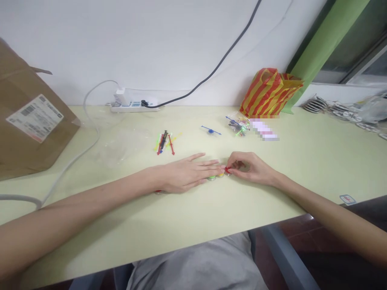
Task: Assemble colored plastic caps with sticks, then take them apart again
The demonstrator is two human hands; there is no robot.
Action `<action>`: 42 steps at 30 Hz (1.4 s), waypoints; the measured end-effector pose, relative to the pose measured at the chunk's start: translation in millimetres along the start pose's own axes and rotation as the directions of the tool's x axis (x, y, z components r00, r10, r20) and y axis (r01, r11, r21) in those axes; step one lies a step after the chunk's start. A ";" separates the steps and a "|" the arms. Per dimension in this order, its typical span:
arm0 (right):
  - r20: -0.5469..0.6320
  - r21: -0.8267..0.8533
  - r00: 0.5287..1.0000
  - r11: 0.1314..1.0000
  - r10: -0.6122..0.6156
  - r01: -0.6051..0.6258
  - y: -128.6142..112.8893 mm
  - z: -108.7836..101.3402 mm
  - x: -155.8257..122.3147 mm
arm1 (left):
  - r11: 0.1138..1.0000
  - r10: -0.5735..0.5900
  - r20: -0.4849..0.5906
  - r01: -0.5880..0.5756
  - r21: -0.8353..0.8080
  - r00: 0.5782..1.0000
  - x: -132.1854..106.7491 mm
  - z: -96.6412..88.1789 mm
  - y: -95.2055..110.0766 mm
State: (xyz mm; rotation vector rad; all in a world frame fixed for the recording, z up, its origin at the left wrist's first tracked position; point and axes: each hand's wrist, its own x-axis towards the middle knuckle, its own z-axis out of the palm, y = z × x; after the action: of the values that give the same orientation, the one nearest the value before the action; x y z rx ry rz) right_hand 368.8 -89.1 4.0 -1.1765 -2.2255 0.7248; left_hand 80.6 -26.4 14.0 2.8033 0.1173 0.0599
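My left hand (pixel 184 174) lies flat, palm down, with its fingers stretched out over a row of small round coloured pieces. Past its fingertips show a green round piece (pixel 212 177) and a yellow piece (pixel 220 175), both partly covered. A bit of a red piece (pixel 158 191) peeks out beneath the left wrist. The thumb and forefinger of my right hand (pixel 249 167) pinch a small red round piece (pixel 227 170) at the row's right end, touching the left fingertips. What else lies under the left palm is hidden.
Beyond my hands are a pile of coloured plastic arrows (pixel 165 141), a blue arrow spinner (pixel 211 131) and a clear bag of parts (pixel 238 125). A striped bag (pixel 266 92), power strip (pixel 136 107) and cardboard box (pixel 33 108) stand farther back. A white cable (pixel 87 146) crosses the left side.
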 end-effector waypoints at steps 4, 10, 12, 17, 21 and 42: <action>-0.027 0.010 0.999 1.000 -0.023 0.023 1.9 1.9 -1.9 | 0.999 -0.017 0.035 0.015 0.048 0.999 1.6 0.3 0.9; -0.034 0.031 0.998 0.998 -0.050 0.051 5.7 2.6 -2.0 | 0.997 -0.037 0.077 0.031 0.072 0.996 2.1 -2.0 4.0; -0.024 0.039 0.998 0.997 -0.060 0.060 6.7 2.1 -1.5 | 0.997 -0.041 0.075 0.037 0.061 0.996 2.0 -2.8 4.5; 0.020 0.026 0.995 0.995 -0.096 0.095 6.8 -2.1 -0.1 | 0.999 -0.031 0.050 0.030 0.027 0.998 2.7 -3.9 5.5; 0.051 0.025 0.994 0.995 -0.101 0.100 6.9 -4.6 0.3 | 1.000 -0.026 0.033 0.026 0.012 0.999 2.9 -4.7 4.3; -0.038 -0.143 0.979 0.970 -0.203 0.195 4.0 2.4 -2.7 | 0.917 -0.398 -0.339 0.380 -0.123 0.852 -79.0 -40.5 25.5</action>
State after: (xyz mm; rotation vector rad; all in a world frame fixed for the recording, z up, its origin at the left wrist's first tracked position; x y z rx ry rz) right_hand 370.8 -90.0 -0.9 -1.0033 -2.3387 0.4605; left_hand 1.7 -44.1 58.5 2.6269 0.7575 0.4690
